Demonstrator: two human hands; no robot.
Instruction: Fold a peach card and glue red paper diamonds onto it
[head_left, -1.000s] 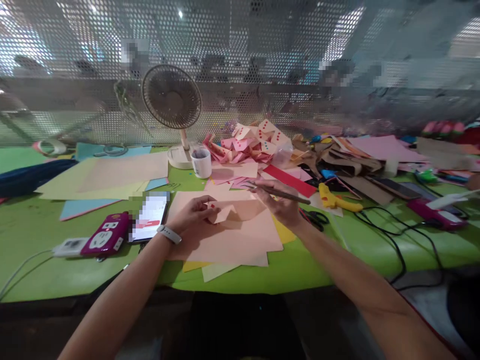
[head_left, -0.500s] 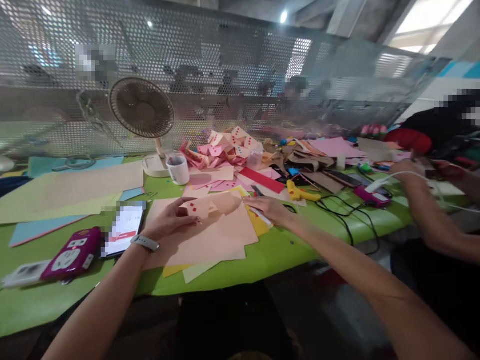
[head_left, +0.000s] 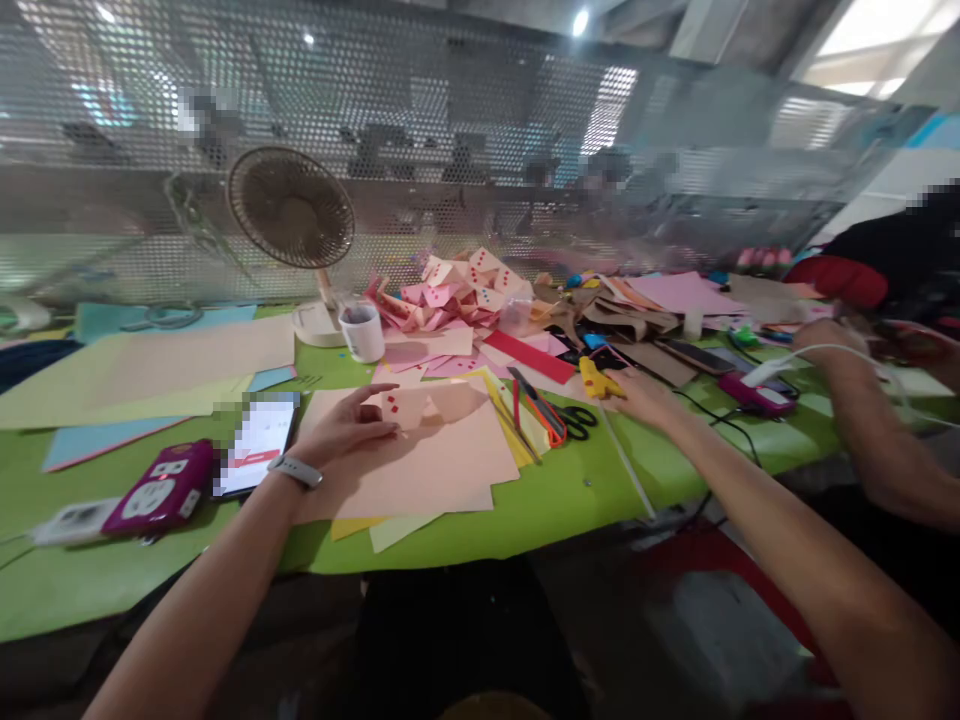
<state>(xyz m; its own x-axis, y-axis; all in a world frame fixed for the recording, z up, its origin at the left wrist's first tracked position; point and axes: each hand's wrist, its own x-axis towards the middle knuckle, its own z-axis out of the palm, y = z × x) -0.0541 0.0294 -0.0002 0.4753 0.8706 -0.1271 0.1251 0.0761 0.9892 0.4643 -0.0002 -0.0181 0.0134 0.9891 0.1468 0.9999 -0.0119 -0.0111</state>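
Note:
My left hand (head_left: 358,428), with a pale band on its wrist, pinches the left end of a small folded peach paper piece (head_left: 406,409) marked with red diamonds. That piece rests on a larger peach sheet (head_left: 420,470), with yellow paper underneath. Farther right, the fingers of my right hand (head_left: 643,398) close round the handle of a yellow glue gun (head_left: 595,377), partly hiding it. A thin whitish stick (head_left: 628,465) runs from beside the gun towards the table's front edge. Between my hands lie tweezers (head_left: 517,433), orange-handled scissors (head_left: 553,428) and black-handled scissors (head_left: 581,422).
A pile of dotted paper pieces (head_left: 465,290) lies behind, beside a white cup (head_left: 363,332) and a fan (head_left: 292,210). On the left are a phone (head_left: 259,445) and a purple power strip (head_left: 161,487). Black cords (head_left: 724,425) trail near another person's arm (head_left: 847,400) at right.
My right hand has left the paper and moved right to the glue gun, uncovering the tweezers and scissors. My left hand stays at the folded paper. The view has shifted slightly.

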